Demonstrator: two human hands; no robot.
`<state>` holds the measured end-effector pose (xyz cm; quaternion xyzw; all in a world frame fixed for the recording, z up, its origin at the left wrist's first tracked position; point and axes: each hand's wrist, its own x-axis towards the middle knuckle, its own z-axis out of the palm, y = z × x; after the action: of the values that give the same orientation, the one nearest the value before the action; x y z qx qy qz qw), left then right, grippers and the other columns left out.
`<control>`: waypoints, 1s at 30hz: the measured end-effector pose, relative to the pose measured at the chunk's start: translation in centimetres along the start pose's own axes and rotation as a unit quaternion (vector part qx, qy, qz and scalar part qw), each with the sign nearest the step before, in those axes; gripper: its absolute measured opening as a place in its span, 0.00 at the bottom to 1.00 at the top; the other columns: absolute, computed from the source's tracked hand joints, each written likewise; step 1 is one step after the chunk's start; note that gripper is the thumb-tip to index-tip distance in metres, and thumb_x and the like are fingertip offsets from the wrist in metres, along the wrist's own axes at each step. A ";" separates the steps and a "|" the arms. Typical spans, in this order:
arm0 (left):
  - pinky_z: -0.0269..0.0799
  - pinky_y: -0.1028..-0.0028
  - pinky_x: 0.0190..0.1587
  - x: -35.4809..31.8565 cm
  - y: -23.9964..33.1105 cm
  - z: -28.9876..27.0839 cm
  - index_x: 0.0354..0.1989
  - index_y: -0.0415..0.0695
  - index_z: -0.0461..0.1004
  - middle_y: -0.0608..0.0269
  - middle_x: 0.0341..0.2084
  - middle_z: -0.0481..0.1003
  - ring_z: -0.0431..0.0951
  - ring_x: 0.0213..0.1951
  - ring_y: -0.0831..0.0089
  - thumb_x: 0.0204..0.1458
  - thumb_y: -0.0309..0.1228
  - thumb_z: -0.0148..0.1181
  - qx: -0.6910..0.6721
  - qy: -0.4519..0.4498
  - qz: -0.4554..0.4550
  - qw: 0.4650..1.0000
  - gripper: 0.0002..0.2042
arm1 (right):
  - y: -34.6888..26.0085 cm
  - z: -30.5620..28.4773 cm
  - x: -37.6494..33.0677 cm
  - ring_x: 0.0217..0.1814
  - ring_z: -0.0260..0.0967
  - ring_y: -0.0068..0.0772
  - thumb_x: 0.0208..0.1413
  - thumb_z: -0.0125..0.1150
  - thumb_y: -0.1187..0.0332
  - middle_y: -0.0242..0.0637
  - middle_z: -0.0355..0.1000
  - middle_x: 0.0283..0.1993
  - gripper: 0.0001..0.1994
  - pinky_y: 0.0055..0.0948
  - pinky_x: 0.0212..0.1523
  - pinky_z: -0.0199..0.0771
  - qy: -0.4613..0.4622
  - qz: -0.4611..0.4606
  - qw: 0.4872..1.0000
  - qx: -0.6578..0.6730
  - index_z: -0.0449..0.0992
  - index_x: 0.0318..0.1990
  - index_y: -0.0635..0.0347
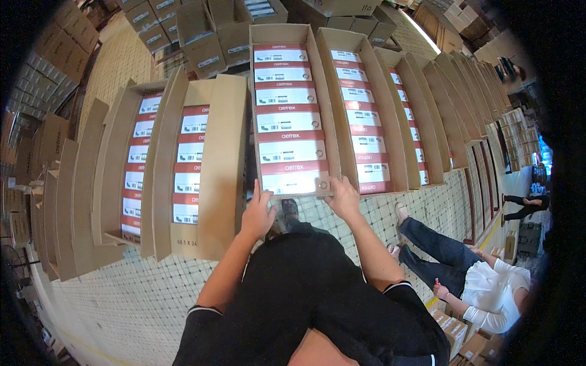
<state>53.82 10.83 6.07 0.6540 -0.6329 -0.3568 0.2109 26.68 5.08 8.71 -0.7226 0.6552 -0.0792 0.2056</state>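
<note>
A long open-topped cardboard carton (324, 104) lies straight in front of me, one narrow end toward my body. Inside, several white-and-red shoe boxes (292, 151) stand in a single row with their labelled ends up. My left hand (259, 215) grips the near left corner of this carton, its fingers along the side and the thumb at the near end. At the near right corner my right hand (343, 199) has hold of the same carton, its fingers partly hidden by the cardboard.
To the right is another carton (389, 134) with shoe boxes, and more continue beyond it. A carton with a broad flap (224, 165) stands left, in a row of others. Stacked brown cartons (201, 52) fill the back. A person (488, 283) in white is at the right.
</note>
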 end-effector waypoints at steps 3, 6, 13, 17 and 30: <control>0.74 0.55 0.51 -0.4 0.3 0.0 0.55 0.47 0.67 0.34 0.70 0.49 0.71 0.58 0.41 0.55 0.33 0.61 0.000 0.016 0.018 1.000 0.19 | -0.2 0.1 -0.2 0.54 0.71 0.56 0.42 0.75 0.66 0.49 0.68 0.51 0.25 0.49 0.52 0.74 0.024 -0.003 1.000 0.014 0.73 0.50 0.53; 0.73 0.55 0.52 -0.2 0.3 -0.1 0.54 0.47 0.67 0.33 0.70 0.49 0.70 0.58 0.40 0.56 0.34 0.61 0.001 0.031 0.040 0.999 0.19 | -0.3 0.2 0.0 0.51 0.72 0.56 0.40 0.74 0.69 0.49 0.68 0.51 0.29 0.48 0.51 0.75 0.009 0.014 1.000 -0.019 0.73 0.54 0.51; 0.74 0.55 0.52 0.3 0.2 -0.7 0.55 0.49 0.65 0.29 0.69 0.50 0.69 0.59 0.38 0.57 0.34 0.60 0.007 0.022 0.053 0.998 0.19 | -0.4 0.3 0.6 0.54 0.71 0.55 0.40 0.75 0.69 0.46 0.68 0.54 0.32 0.48 0.52 0.75 0.001 0.026 0.999 -0.020 0.72 0.57 0.51; 0.74 0.54 0.53 0.3 0.1 -0.7 0.55 0.49 0.65 0.28 0.68 0.50 0.69 0.59 0.38 0.57 0.34 0.60 0.009 0.025 0.056 0.998 0.19 | -0.9 -0.1 0.6 0.57 0.70 0.53 0.41 0.75 0.69 0.46 0.69 0.56 0.33 0.47 0.55 0.74 0.001 0.029 0.999 -0.018 0.71 0.59 0.51; 0.70 0.54 0.56 0.5 -0.3 -0.9 0.54 0.47 0.65 0.29 0.70 0.47 0.69 0.59 0.36 0.57 0.35 0.61 0.019 -0.025 0.041 0.999 0.19 | -0.6 0.2 0.5 0.54 0.71 0.56 0.41 0.75 0.68 0.50 0.67 0.56 0.32 0.49 0.52 0.75 0.015 0.015 0.999 -0.024 0.70 0.58 0.52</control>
<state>54.62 10.17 6.37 0.6223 -0.6709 -0.3517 0.1974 27.35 4.68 8.68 -0.7159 0.6711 -0.0710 0.1792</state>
